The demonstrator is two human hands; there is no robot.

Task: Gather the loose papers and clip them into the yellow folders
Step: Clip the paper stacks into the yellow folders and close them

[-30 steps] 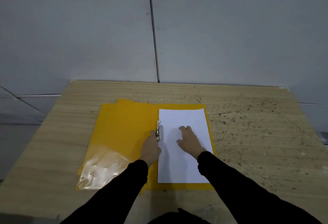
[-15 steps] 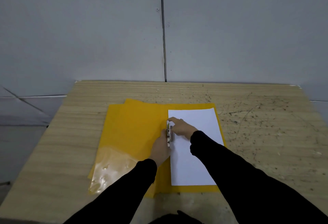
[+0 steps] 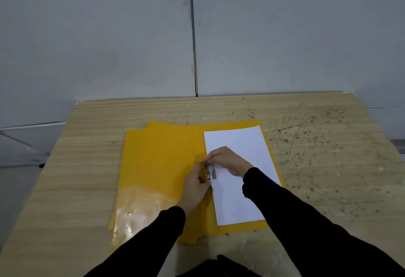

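Behind the bench, a grey panelled wall [image 3: 109, 35] fills the upper half of my feed, with a dark vertical seam running down it. The pale wood-grain bench [image 3: 328, 167] comes next, its right part covered in dark scratches and specks. On its middle lies an open yellow card folder [image 3: 162, 162], spread flat. The edges of a second yellow folder [image 3: 131, 136] stick out from under it along the left and far sides. A white rectangular sheet of paper [image 3: 241, 200] lies on the open folder's right half. Its left edge runs along the spine, and yellow shows round the other three edges. A clear glossy plastic pocket [image 3: 140, 208] covers the near corner of the left half.

Two black sleeves, the left sleeve [image 3: 153, 239] and the right sleeve [image 3: 295, 217], reach in from the bottom of my view. The left hand [image 3: 195, 191] sits on the spine, just beside the paper's left edge. Its grip is closed, thumb and curled fingers pinching the near end of a small silver metal clip [image 3: 210, 172]. The right hand [image 3: 228, 160] rests over the paper with its fingers bent down to the clip's far end, and its grip is likewise drawn in tight on the clip. The clip stands at the paper's left edge, about halfway along it; whether it bites the sheet I cannot tell from here.
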